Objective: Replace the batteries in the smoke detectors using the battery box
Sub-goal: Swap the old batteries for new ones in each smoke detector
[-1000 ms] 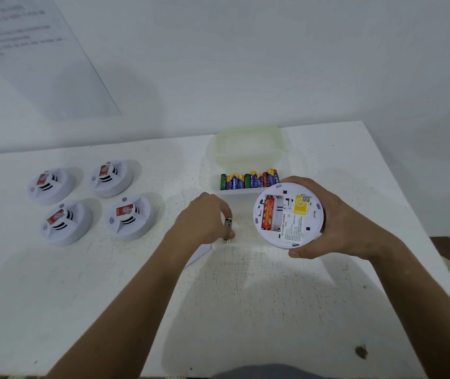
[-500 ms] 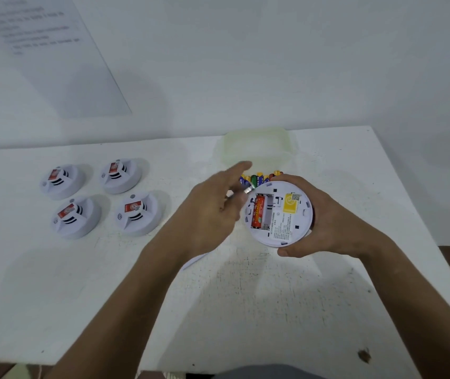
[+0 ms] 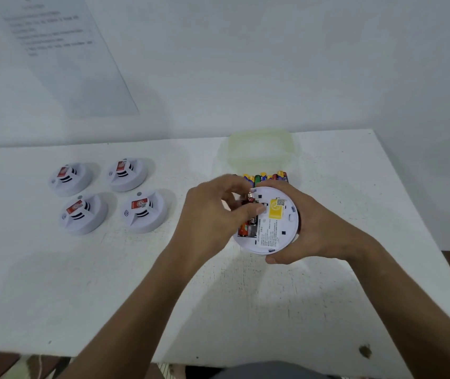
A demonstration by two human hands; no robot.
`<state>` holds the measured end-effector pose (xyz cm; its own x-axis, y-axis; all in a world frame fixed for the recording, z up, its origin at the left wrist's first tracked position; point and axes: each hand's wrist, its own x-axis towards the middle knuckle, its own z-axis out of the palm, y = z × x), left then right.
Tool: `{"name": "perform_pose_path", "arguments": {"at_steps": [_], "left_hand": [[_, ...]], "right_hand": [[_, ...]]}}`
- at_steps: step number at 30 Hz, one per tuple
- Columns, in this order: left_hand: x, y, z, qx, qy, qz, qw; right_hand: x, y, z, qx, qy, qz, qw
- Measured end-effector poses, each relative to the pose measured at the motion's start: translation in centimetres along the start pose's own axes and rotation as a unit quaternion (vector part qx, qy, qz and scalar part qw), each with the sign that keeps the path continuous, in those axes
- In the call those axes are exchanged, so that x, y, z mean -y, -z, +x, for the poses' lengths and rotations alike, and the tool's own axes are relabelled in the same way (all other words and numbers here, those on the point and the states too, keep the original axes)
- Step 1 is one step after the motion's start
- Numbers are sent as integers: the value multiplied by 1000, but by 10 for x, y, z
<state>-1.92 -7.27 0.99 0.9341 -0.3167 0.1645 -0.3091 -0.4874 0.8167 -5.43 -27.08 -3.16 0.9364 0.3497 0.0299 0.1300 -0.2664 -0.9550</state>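
a white smoke detector point(image 3: 276, 228), back side up, is gripped by the right hand point(image 3: 311, 228) above the white table point(image 3: 109, 283). a battery point(image 3: 250, 198) is pinched by the left hand point(image 3: 215, 214) at the detector's 10 o'clock edge. the battery box point(image 3: 262, 160) lies at 12 o'clock; four detectors point(image 3: 106, 195) sit at 9 o'clock.

Even cool overhead light; soft shadows under arms; slight blur, wide-angle edge bending.

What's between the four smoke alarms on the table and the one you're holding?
Only the left hand, reaching to the held smoke detector; otherwise bare table, head view.
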Motion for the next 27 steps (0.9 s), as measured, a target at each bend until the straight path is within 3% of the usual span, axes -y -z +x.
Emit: {"name": "perform_pose_path", "arguments": {"at_steps": [3, 7, 9, 12, 22, 27], "left_hand": [[10, -1, -8, 12, -56, 65, 996], [21, 12, -10, 171, -32, 43, 984], [24, 15, -12, 202, -26, 30, 979], [28, 15, -13, 209, -8, -27, 978], [44, 22, -28, 192, -50, 0, 980], [70, 42, -35, 144, 16, 43, 989]], "right_hand": [[0, -1, -1, -4, -3, -2, 1000], [2, 1, -5, -8, -6, 3, 1000], [4, 2, -7, -7, -6, 1, 1000], [5, 0, -6, 2, -11, -2, 1000], [2, -12, 5, 6, -10, -4, 1000], [-1, -9, 3, -2, -14, -11, 1000]]}}
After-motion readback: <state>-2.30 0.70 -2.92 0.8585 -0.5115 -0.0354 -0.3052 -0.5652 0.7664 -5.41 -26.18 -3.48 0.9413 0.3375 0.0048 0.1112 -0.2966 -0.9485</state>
